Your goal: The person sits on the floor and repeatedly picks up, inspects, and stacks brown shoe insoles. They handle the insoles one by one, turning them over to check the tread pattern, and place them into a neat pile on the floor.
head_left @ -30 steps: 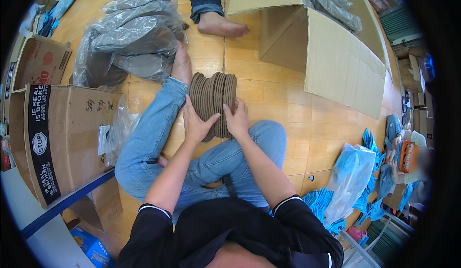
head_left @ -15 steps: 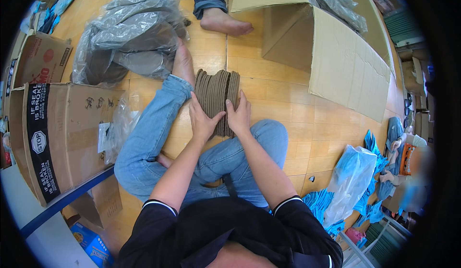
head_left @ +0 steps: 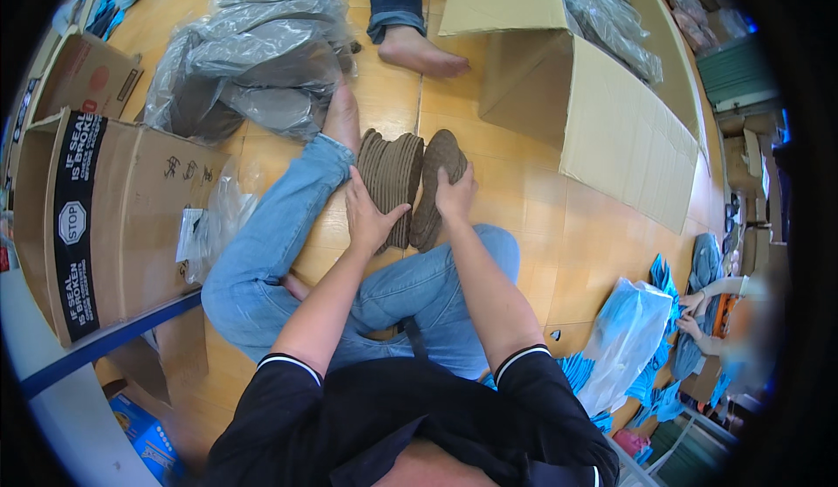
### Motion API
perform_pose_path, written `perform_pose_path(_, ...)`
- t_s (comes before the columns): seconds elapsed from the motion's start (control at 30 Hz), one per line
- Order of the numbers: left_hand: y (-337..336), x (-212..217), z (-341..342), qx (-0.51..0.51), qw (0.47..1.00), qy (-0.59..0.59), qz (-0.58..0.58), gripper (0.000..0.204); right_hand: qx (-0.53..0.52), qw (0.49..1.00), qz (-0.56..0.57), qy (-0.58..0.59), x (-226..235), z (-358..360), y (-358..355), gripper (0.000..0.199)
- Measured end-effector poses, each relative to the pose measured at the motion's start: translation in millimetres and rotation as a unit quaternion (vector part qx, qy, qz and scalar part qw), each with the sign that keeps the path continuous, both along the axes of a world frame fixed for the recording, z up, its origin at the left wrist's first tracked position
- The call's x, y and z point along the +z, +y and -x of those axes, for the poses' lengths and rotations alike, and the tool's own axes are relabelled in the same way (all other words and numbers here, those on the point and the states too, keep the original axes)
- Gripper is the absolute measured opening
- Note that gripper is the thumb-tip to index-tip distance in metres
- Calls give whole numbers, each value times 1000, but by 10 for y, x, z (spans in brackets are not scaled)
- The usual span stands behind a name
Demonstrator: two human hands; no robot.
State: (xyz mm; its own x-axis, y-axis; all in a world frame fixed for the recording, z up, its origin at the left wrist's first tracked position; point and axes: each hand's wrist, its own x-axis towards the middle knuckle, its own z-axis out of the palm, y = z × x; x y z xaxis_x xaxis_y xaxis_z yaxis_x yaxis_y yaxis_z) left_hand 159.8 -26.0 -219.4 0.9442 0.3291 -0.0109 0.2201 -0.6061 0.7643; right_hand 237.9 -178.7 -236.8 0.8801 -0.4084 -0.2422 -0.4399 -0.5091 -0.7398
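I see my left hand (head_left: 371, 216) wrapped around a stack of brown insoles (head_left: 391, 177) standing on edge on the wooden floor (head_left: 524, 199) between my jeans-clad legs. My right hand (head_left: 454, 195) is closed on a smaller bunch of insoles (head_left: 439, 173), tilted slightly away from the stack, perhaps just touching it. A large open cardboard box (head_left: 611, 129) sits near, at right.

Bright, even light — fisheye-bent, dark rim
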Motion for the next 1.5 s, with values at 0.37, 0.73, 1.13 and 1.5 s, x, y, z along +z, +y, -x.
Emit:
perform_pose_path(0.37,-4,-19,-1,8,1000,1,-15,129,30,963,194,-183,236,-217,-160,49)
perform_pose_path(0.73,166,39,15,-13,997,-33,75,112,216,975,-51,-11,213,300,255,70)
perform_pose_path(1.13,166,11,6,9,997,-28,78,118,266,961,60,-52,333,439,320,65)
perform_pose_path(1.5,106,487,-231,40,993,109,11,90,202,973,87,-75,257,454,279,63)
